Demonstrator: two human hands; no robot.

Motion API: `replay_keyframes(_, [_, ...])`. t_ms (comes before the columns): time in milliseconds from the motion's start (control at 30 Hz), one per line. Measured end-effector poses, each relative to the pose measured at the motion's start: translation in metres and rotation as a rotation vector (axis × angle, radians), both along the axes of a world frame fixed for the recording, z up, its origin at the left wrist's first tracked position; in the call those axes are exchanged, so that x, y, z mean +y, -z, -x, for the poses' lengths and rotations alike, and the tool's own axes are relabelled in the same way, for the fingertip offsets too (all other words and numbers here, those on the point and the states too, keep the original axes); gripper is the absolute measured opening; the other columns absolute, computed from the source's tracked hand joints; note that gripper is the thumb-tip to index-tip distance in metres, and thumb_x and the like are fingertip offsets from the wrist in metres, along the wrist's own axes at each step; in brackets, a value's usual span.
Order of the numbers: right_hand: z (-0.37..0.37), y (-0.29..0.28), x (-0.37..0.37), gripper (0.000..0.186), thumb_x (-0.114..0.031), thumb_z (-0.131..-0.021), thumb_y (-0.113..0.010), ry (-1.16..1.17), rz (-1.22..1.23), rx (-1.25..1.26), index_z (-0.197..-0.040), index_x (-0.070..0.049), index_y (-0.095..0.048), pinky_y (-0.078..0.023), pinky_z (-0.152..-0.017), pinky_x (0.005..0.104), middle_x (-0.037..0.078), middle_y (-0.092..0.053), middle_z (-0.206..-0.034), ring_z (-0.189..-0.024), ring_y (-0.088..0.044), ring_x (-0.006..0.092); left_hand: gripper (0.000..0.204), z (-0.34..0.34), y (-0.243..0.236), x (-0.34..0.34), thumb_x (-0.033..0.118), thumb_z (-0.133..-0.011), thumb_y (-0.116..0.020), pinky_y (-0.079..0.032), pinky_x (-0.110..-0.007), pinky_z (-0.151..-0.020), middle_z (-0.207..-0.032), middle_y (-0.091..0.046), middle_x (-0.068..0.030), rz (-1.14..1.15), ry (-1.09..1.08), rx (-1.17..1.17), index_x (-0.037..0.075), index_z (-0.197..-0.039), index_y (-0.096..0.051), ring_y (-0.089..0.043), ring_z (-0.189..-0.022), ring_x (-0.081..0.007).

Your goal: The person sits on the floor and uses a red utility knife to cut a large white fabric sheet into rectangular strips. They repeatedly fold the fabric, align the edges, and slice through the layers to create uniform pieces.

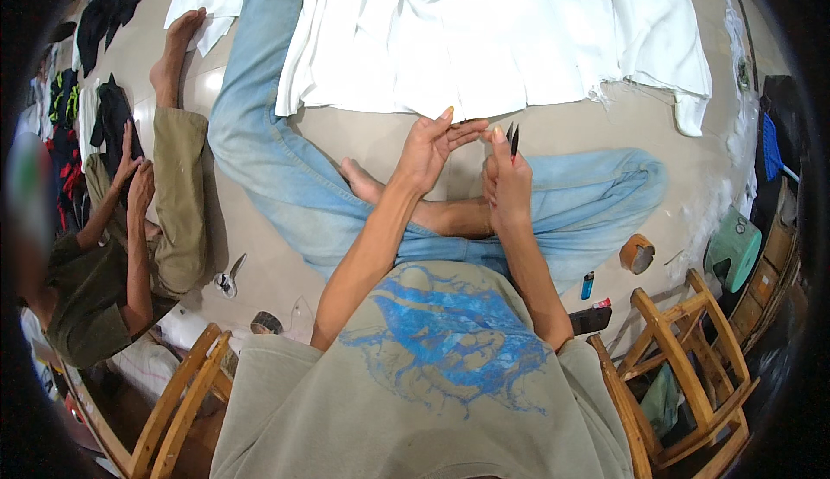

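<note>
A white garment (415,42) lies spread in front of me, its near hem just beyond my hands. My left hand (425,152) is palm up near that hem, thumb raised and fingers stretched toward my right hand. I see nothing held in it, and a thin thread there would be too small to make out. In my right hand (508,181) are small dark thread snips (515,140), gripped in curled fingers with the blades pointing up and slightly apart. The fingertips of both hands nearly meet. Loose threads hang from the garment's edge at the right.
My jeans-clad legs (596,194) frame the tiled floor (363,137). At right are a tape roll (637,254), a blue lighter (588,285), a phone (591,320), a wooden stool (692,358) and a green plastic stool (733,250). Another person (104,280) sits at left, near scissors (228,278).
</note>
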State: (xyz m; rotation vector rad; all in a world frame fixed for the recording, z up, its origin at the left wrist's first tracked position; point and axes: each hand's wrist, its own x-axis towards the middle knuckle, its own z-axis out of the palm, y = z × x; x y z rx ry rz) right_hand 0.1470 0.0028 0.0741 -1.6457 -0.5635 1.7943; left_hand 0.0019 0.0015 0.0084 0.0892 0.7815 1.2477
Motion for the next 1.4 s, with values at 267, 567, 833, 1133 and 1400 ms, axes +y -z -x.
replay_keyframes(267, [0.026, 0.030, 0.040, 0.035, -0.029, -0.097, -0.076, 0.256, 0.001, 0.073, -0.076, -0.018, -0.049, -0.021, -0.038, 0.0227, -0.011, -0.034, -0.056, -0.042, -0.027, 0.0017, 0.028, 0.007, 0.005, -0.001, 0.031, -0.102, -0.065, -0.045, -0.027, -0.067, -0.084, -0.069, -0.0045, 0.138, 0.065, 0.324, 0.006, -0.093, -0.069, -0.060, -0.073, -0.0104])
replay_keyframes(567, [0.019, 0.041, 0.044, 0.036, -0.026, -0.097, -0.075, 0.234, -0.086, 0.020, -0.074, -0.019, -0.048, -0.018, -0.038, 0.0238, -0.012, -0.035, -0.054, -0.042, -0.025, 0.0008, 0.033, 0.002, 0.005, 0.000, 0.034, -0.101, -0.067, -0.044, -0.027, -0.064, -0.073, -0.064, -0.0016, 0.077, 0.043, 0.389, 0.007, -0.082, -0.067, -0.055, -0.066, -0.0107])
replay_keyframes(833, [0.015, 0.044, 0.046, 0.037, -0.027, -0.096, -0.076, 0.177, -0.090, -0.014, -0.073, -0.019, -0.048, -0.018, -0.036, 0.0230, -0.011, -0.037, -0.054, -0.041, -0.027, 0.0001, 0.033, 0.005, 0.011, 0.000, 0.032, -0.103, -0.065, -0.044, -0.028, -0.066, -0.074, -0.064, -0.0034, 0.024, 0.076, 0.344, 0.004, -0.085, -0.067, -0.056, -0.070, -0.0121])
replay_keyframes(1133, [0.007, 0.020, 0.030, 0.044, -0.046, -0.106, -0.057, -0.003, -0.046, -0.014, -0.088, -0.007, -0.061, -0.018, -0.039, 0.0225, -0.009, -0.036, -0.056, -0.042, -0.027, 0.0020, 0.029, 0.010, 0.005, -0.001, 0.025, -0.103, -0.064, -0.056, -0.030, -0.077, -0.096, -0.073, -0.0173, -0.011, 0.068, 0.148, -0.003, -0.094, -0.067, -0.070, -0.088, -0.0194])
replay_keyframes(1400, [-0.004, 0.000, 0.002, 0.050, -0.049, -0.110, -0.042, -0.249, 0.052, 0.070, -0.098, -0.005, -0.062, -0.020, -0.039, 0.0220, -0.007, -0.040, -0.057, -0.043, -0.029, 0.0024, 0.031, 0.007, 0.002, -0.002, 0.024, -0.105, -0.060, -0.055, -0.034, -0.102, -0.121, -0.069, -0.0310, -0.056, -0.001, 0.061, -0.006, -0.103, -0.066, -0.067, -0.116, -0.0216])
